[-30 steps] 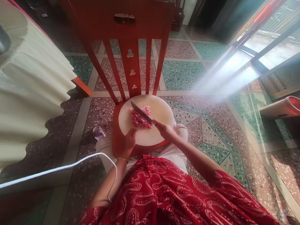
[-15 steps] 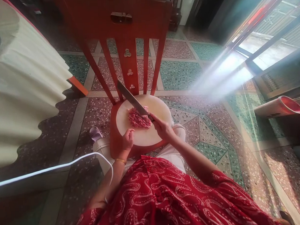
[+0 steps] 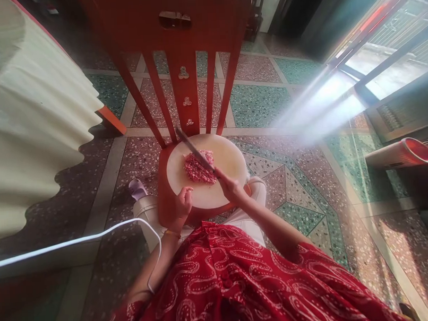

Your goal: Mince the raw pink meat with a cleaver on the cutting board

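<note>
Head: round board (image 3: pixel 229 152) bears minced meat (image 3: pixel 196 171), right hand (image 3: pixel 232 187) clenches knife (image 3: pixel 195 150), left hand (image 3: pixel 183 203) loosely curled, empty

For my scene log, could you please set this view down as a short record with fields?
Right hand: grip closed on the knife
Knife: slanted across the meat, contact unclear
Left hand: curled, by the near edge of the board
Meat: chopped, piled on the board
Board: round, on the chair seat
Cloth: pale, hanging at left

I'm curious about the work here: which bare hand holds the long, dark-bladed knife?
The right hand, gripping the long, dark-bladed knife by its handle over pink minced meat. The left hand, with a yellow band on its wrist, holds no knife.
</note>
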`<state>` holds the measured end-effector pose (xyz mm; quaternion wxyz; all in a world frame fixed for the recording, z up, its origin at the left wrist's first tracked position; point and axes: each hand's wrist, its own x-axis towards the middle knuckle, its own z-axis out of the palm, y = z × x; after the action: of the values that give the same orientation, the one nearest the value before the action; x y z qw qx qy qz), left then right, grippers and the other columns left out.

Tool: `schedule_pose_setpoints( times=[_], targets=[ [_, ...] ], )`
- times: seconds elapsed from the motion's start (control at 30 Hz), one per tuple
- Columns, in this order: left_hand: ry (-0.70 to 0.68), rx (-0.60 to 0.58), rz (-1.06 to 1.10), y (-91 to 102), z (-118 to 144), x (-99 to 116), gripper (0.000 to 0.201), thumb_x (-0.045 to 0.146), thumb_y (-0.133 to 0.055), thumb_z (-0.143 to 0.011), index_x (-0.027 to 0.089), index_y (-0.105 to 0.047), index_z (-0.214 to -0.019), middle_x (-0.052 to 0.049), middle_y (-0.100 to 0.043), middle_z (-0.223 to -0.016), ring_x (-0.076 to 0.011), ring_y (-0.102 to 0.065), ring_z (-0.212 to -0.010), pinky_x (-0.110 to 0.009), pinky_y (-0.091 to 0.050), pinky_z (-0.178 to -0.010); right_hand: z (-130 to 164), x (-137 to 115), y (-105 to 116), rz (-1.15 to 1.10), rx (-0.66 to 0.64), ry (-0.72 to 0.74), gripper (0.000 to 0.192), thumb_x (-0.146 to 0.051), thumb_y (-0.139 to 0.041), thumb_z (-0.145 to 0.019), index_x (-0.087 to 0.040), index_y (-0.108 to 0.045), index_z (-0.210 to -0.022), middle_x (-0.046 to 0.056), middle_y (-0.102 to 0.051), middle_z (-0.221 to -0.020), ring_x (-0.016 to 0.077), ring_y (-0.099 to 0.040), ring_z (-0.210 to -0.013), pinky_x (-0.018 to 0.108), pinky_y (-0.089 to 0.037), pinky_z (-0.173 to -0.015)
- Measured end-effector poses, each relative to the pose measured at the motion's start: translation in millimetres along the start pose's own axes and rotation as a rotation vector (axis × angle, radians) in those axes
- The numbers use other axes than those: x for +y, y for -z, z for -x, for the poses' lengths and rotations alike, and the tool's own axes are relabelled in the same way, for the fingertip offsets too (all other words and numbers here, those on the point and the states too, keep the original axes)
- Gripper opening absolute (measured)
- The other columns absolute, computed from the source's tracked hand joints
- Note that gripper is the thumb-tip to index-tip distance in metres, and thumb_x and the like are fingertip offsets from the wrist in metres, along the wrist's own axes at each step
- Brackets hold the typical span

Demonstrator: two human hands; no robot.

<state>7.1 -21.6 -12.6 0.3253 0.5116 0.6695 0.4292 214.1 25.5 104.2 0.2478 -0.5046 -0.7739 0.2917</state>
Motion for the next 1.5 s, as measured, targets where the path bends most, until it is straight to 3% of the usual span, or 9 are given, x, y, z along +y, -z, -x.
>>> schedule_pose_setpoints(
  times=[0.13,0.33,0.5,0.7,0.87,1.0,1.1,1.27,1.5],
  targets=[
    [0.013,-0.021,0.015,1.0,0,0,0.025,0.032,-0.037,-0.085,0.018,-0.058,-0.087,0.001,-0.055,-0.067,-0.0114,-0.049,-0.058,-0.022,-0.038,-0.055,-1,4,2,0.091,-0.161,-0.125,0.042,-0.029,-0.04,-0.091,-0.025,-0.051,-0.131,0.004,-0.072,-0.096,0.0186,-0.068,-0.079,0.026,-0.051,-0.072],
    [0.007,-0.015,-0.008,-1.0,0,-3,0.027,0.032,-0.035,-0.086,0.018,-0.058,-0.09,0.001,-0.055,-0.067,-0.0117,-0.05,-0.059,-0.023,-0.04,-0.057,-1,-4,0,0.028,0.011,0.047,0.048,-0.031,-0.033,-0.095,-0.021,-0.038,-0.141,0.007,-0.066,-0.114,0.0165,-0.065,-0.092,0.025,-0.049,-0.081],
    [0.001,-0.011,-0.011,-1.6,-1,-4,0.026,0.032,-0.036,-0.085,0.018,-0.059,-0.088,0.0,-0.056,-0.067,-0.0125,-0.051,-0.06,-0.023,-0.04,-0.058,2,4,-5,0.157,-0.196,-0.143,0.043,-0.03,-0.04,-0.092,-0.026,-0.048,-0.134,0.003,-0.073,-0.089,0.0187,-0.068,-0.074,0.027,-0.052,-0.07],
    [-0.014,0.001,-0.034,-1.4,-2,-3,0.027,0.032,-0.036,-0.085,0.019,-0.059,-0.088,0.0,-0.057,-0.067,-0.0125,-0.052,-0.06,-0.023,-0.039,-0.058,-1,-7,3,0.043,0.013,0.036,0.048,-0.033,-0.032,-0.095,-0.021,-0.036,-0.142,0.006,-0.069,-0.105,0.0169,-0.067,-0.086,0.025,-0.05,-0.077],
    [0.017,0.021,0.026,-0.2,0,-1,0.025,0.032,-0.038,-0.084,0.018,-0.058,-0.085,0.0,-0.057,-0.067,-0.0122,-0.051,-0.06,-0.023,-0.039,-0.058,10,9,-11,0.231,-0.248,-0.091,0.043,-0.031,-0.04,-0.092,-0.025,-0.048,-0.134,0.006,-0.072,-0.093,0.0201,-0.069,-0.075,0.028,-0.052,-0.07],
    [0.019,0.016,0.051,1.8,4,3,0.025,0.032,-0.037,-0.085,0.018,-0.058,-0.088,0.002,-0.052,-0.062,-0.0111,-0.048,-0.055,-0.022,-0.037,-0.053,6,4,-3,0.073,-0.064,-0.012,0.046,-0.034,-0.033,-0.095,-0.023,-0.042,-0.139,0.005,-0.07,-0.103,0.0172,-0.067,-0.085,0.025,-0.051,-0.075],
    [-0.053,-0.05,-0.023,1.7,11,7,0.026,0.031,-0.036,-0.087,0.018,-0.058,-0.092,0.002,-0.055,-0.064,-0.0111,-0.049,-0.055,-0.023,-0.039,-0.055,2,5,-6,0.058,-0.012,0.054,0.048,-0.034,-0.032,-0.095,-0.02,-0.037,-0.141,0.007,-0.067,-0.11,0.0176,-0.066,-0.092,0.025,-0.049,-0.08],
    [-0.26,-0.151,-0.126,-0.4,21,5,0.025,0.027,-0.035,-0.086,0.018,-0.058,-0.085,-0.004,-0.063,-0.081,-0.0156,-0.059,-0.078,-0.029,-0.047,-0.074,3,12,-12,0.221,-0.225,-0.127,0.043,-0.034,-0.038,-0.094,-0.026,-0.046,-0.135,0.003,-0.072,-0.095,0.0206,-0.069,-0.08,0.026,-0.051,-0.07],
    [-0.346,-0.17,-0.201,-1.4,21,-2,0.024,0.024,-0.034,-0.086,0.018,-0.058,-0.084,-0.006,-0.063,-0.083,-0.0171,-0.059,-0.082,-0.031,-0.048,-0.079,10,-5,-11,0.152,-0.153,0.037,0.045,-0.033,-0.034,-0.095,-0.027,-0.039,-0.14,0.004,-0.07,-0.102,0.02,-0.067,-0.089,0.028,-0.051,-0.077]
  ],
)
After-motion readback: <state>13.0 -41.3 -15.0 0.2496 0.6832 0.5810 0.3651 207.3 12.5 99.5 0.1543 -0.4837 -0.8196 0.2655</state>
